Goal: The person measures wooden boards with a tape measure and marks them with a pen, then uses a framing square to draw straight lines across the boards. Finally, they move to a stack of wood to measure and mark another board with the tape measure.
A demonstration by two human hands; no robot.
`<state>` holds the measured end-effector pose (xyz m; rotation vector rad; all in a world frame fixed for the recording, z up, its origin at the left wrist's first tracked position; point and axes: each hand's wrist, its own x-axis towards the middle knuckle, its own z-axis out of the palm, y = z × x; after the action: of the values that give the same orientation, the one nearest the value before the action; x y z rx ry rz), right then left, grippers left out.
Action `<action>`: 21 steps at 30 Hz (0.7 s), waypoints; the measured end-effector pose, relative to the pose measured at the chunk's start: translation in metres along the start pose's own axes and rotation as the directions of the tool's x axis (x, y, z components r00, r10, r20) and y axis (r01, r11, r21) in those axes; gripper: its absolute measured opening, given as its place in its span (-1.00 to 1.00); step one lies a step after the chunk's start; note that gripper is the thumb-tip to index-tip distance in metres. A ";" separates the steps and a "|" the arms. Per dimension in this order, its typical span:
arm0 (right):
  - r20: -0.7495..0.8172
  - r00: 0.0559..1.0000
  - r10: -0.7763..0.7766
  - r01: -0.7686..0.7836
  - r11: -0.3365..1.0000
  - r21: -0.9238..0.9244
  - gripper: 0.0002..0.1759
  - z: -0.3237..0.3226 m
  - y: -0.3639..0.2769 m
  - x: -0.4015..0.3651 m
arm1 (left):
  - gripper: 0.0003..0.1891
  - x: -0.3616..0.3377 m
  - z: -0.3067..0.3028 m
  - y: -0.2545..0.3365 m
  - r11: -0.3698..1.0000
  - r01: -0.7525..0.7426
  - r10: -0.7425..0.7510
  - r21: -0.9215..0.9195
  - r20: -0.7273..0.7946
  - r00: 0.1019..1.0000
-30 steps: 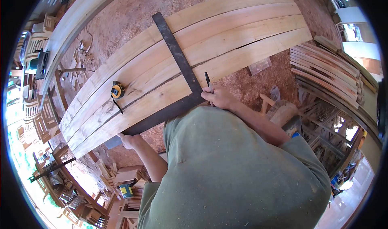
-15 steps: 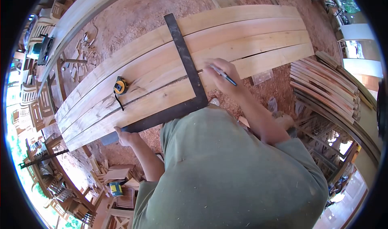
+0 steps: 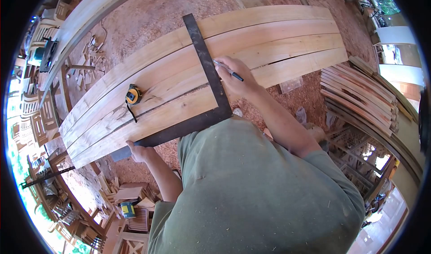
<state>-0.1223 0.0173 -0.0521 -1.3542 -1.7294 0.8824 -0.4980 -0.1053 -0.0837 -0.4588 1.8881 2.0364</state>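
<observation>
Four long pale wooden planks [image 3: 278, 34] lie side by side above a reddish sawdust floor [image 3: 148, 11] in an open workshop. A stack of curved wooden slats [image 3: 359, 92] stands to the right and wooden chairs [image 3: 36, 115] crowd the left. A dark steel framing square [image 3: 204, 61] lies flat on the planks, its long blade crossing all four and its short arm running along the near edge. The right hand [image 3: 238, 76] is closed around a black pen [image 3: 229, 70], its tip at the blade's right edge, mid-width. The left hand [image 3: 139, 151] curls over the short arm's end at the near edge. A yellow tape measure [image 3: 132, 95] sits left of the blade. Bare plank stretches to the right end.
</observation>
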 end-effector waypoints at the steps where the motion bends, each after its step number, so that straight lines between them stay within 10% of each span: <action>1: 0.007 1.000 -0.017 0.017 1.000 0.012 -0.75 0.000 0.000 0.000 | -0.48 0.002 0.000 -0.001 1.000 0.000 0.000 0.003 0.001 1.000; 21: 0.101 0.995 -0.014 0.016 1.000 -0.019 -0.83 -0.021 -0.016 -0.033 | -0.48 0.003 -0.001 -0.001 0.999 -0.024 0.025 0.035 -0.026 0.999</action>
<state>-0.1063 -0.0168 -0.0328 -1.3282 -1.8265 0.9420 -0.5001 -0.1059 -0.0854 -0.4580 1.9507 2.0194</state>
